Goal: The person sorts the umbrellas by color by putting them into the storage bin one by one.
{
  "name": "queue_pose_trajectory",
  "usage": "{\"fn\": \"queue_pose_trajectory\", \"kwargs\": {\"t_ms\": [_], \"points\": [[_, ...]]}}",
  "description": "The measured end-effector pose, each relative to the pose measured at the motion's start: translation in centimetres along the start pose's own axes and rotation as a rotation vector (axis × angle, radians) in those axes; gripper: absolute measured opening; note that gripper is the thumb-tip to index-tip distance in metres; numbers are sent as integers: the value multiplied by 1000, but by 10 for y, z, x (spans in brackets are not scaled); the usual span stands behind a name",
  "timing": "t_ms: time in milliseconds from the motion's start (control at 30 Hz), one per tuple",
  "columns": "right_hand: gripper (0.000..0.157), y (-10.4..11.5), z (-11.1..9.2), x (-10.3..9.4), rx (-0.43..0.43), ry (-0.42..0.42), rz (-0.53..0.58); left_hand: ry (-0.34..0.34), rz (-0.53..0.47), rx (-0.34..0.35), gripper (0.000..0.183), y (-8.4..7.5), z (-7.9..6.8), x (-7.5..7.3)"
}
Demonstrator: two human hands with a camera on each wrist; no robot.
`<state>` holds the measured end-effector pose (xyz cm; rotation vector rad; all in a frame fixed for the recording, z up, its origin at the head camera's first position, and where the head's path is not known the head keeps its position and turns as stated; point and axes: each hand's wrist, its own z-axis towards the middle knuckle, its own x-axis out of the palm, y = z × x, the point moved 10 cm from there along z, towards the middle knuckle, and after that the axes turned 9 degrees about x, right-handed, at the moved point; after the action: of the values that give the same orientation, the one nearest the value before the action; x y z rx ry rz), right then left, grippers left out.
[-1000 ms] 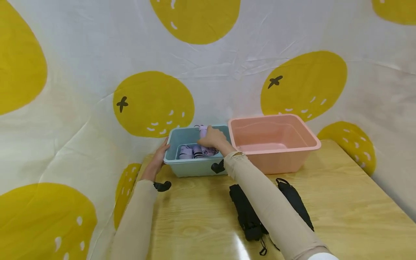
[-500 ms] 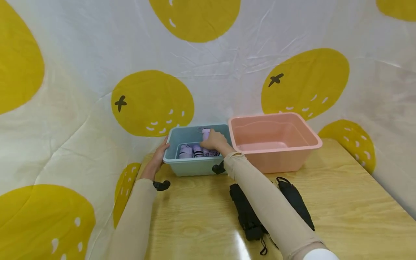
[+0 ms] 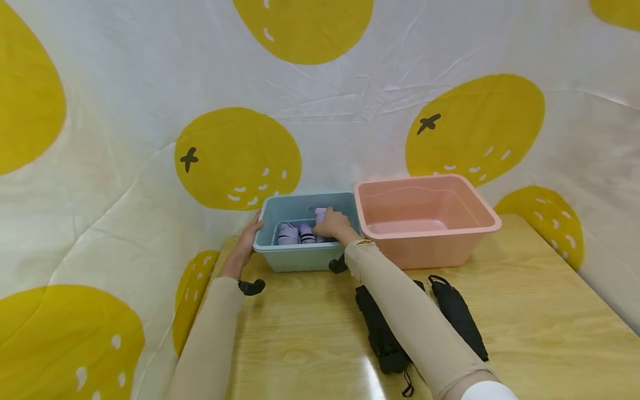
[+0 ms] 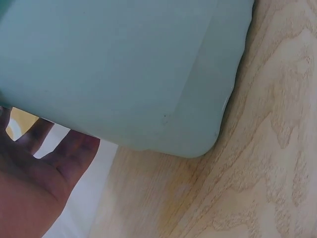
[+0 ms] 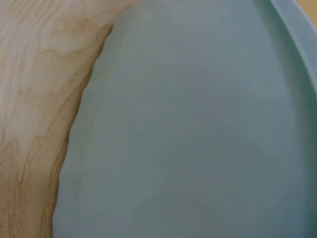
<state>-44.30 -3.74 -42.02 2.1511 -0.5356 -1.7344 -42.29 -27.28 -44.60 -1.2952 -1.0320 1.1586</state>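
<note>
A pale blue plastic bin (image 3: 300, 260) stands on the table, with several purple folding umbrellas (image 3: 288, 234) lying side by side in it. My right hand (image 3: 334, 225) reaches in over the near rim and grips another purple folding umbrella (image 3: 320, 214), whose strap loop points to the far side. The hand hides most of that umbrella. At the bin's left side, my left hand (image 3: 246, 240) rests against the outer wall. In the left wrist view its fingers (image 4: 79, 151) touch that wall. Only the bin's outer wall (image 5: 183, 124) and the tabletop show in the right wrist view.
A larger pink bin (image 3: 430, 250) stands right against the blue one. Black folding umbrellas (image 3: 457, 311) lie on the wooden table (image 3: 300, 328) in front, partly beneath my right forearm. Behind hangs a white cloth (image 3: 330, 150) with yellow fruit prints.
My right hand has lowered the purple umbrella into the blue bin and drawn it slightly nearer. The left hand has stayed at the bin's side.
</note>
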Motion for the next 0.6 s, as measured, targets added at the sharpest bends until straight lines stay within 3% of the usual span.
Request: {"fn": "queue_pose_trajectory", "kwargs": {"t_ms": [200, 300, 600], "points": [[85, -8, 2, 14, 21, 43, -9, -15, 22, 11, 55, 17, 3, -1], [84, -10, 5, 20, 37, 86, -43, -27, 30, 6, 55, 18, 4, -3], [49, -4, 7, 29, -28, 187, -133, -46, 56, -3, 54, 15, 9, -8]]}}
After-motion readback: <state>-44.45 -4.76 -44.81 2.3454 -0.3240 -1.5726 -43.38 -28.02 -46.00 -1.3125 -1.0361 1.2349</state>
